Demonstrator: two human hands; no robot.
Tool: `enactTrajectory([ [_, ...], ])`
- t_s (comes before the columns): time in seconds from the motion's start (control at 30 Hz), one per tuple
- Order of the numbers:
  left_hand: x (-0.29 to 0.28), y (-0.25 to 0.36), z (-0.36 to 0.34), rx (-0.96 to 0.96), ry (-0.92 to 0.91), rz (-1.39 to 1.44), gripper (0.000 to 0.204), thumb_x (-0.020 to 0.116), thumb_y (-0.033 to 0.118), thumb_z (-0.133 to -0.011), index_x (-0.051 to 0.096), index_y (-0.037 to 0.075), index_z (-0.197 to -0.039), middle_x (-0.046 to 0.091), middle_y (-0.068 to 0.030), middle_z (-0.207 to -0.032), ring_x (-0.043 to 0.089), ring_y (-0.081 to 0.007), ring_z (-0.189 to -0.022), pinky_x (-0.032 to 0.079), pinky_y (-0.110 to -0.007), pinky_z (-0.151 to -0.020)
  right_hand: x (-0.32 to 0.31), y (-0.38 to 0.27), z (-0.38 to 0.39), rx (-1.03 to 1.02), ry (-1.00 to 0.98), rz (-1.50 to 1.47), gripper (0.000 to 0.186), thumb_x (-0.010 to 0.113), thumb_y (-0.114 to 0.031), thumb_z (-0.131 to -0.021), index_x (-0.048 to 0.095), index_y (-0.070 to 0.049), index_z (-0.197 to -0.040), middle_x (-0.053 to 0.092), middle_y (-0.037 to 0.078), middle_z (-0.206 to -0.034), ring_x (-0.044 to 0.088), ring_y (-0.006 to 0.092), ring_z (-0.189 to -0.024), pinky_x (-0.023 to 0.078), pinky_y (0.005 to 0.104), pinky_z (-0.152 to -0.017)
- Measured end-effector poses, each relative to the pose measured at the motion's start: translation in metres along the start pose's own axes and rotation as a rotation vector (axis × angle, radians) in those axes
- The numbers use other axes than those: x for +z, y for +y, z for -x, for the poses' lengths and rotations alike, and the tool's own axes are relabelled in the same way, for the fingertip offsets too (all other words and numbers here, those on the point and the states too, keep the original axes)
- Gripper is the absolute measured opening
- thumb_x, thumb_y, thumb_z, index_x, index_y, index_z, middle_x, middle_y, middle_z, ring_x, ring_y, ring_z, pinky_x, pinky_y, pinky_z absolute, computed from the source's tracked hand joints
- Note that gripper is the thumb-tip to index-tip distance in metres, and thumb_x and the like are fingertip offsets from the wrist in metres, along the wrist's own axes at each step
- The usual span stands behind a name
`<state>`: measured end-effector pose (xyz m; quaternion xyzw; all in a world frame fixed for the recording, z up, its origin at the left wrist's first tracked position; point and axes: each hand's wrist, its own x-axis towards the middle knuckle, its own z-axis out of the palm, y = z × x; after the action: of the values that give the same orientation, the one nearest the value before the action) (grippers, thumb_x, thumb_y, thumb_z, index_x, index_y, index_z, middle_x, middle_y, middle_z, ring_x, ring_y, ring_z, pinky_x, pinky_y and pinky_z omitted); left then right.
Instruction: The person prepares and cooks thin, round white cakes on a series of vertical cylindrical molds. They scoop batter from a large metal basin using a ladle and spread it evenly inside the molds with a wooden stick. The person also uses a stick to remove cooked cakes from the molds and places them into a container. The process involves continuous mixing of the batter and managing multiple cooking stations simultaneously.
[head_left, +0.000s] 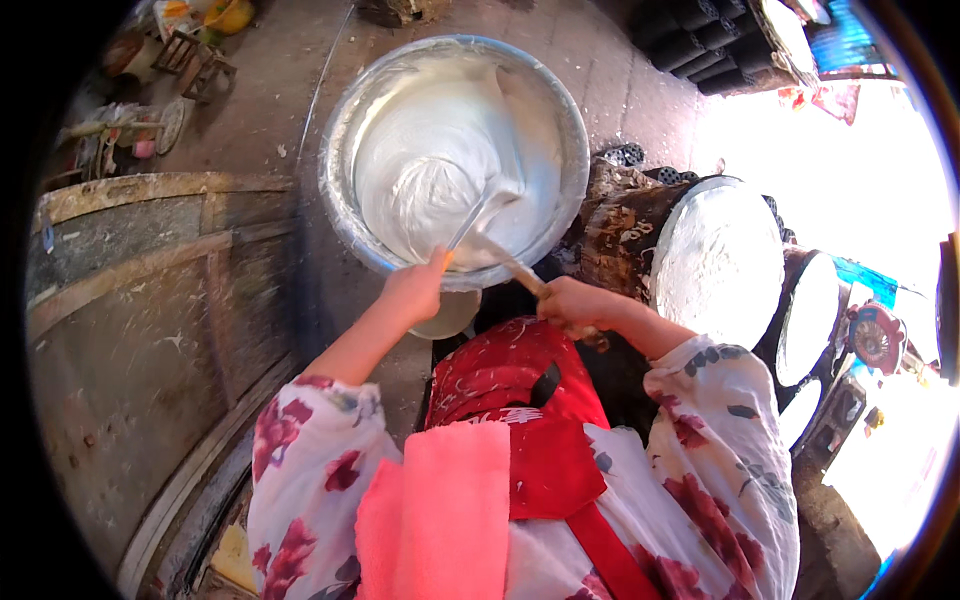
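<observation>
A wide, light-rimmed basin (345,215) holds thick white batter (425,150), with curved ridges on its surface. My left hand (412,288) is closed at the basin's near rim around a thin metal-shafted scraper (468,222). Its pale end, smeared with white, lies over the batter. To the right, my right hand (574,304) wraps round a wooden stick (520,272) that slants up and left into the basin. The two tools cross or pass close together near the rim; where the stick ends is unclear.
Right of the basin stands a brown, crusted drum (625,235) with a white round top (720,265). More round tops (808,318) follow behind it. A pale container (450,316) sits under the near rim. Wooden panels (160,300) stand at left; black cylinders (700,40) are stacked far right.
</observation>
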<state>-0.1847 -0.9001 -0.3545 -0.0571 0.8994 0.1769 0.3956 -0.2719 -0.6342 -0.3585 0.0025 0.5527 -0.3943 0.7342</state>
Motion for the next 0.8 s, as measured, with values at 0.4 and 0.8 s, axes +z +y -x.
enactTrajectory([
  [0.4, -0.105, -0.079, 0.095, -0.166, 0.497, 0.423, 0.063, 0.06, 0.009, -0.078, 0.037, 0.007, -0.136, 0.054, -0.0216, -0.121, 0.052, -0.0362, -0.113, 0.042, -0.037, -0.094, -0.034, -0.119, -0.043, -0.414, 0.296, 0.32, 0.019, 0.061, -0.017, -0.077, 0.061, 0.0, -0.086, 0.052, 0.004, -0.06, 0.051, 0.0176, -0.042, 0.042, 0.0329, -0.038],
  [0.8, -0.037, -0.073, 0.024, -0.494, 0.006, 0.558, 0.054, 0.054, 0.006, -0.079, 0.036, 0.007, -0.13, 0.061, -0.0175, -0.079, 0.06, -0.024, -0.054, 0.047, -0.038, -0.045, -0.142, -0.082, 0.055, 0.279, 0.608, 1.313, 0.02, 0.049, -0.006, -0.079, 0.063, 0.005, -0.088, 0.066, 0.018, -0.072, 0.066, 0.0281, -0.059, 0.054, 0.0398, -0.056],
])
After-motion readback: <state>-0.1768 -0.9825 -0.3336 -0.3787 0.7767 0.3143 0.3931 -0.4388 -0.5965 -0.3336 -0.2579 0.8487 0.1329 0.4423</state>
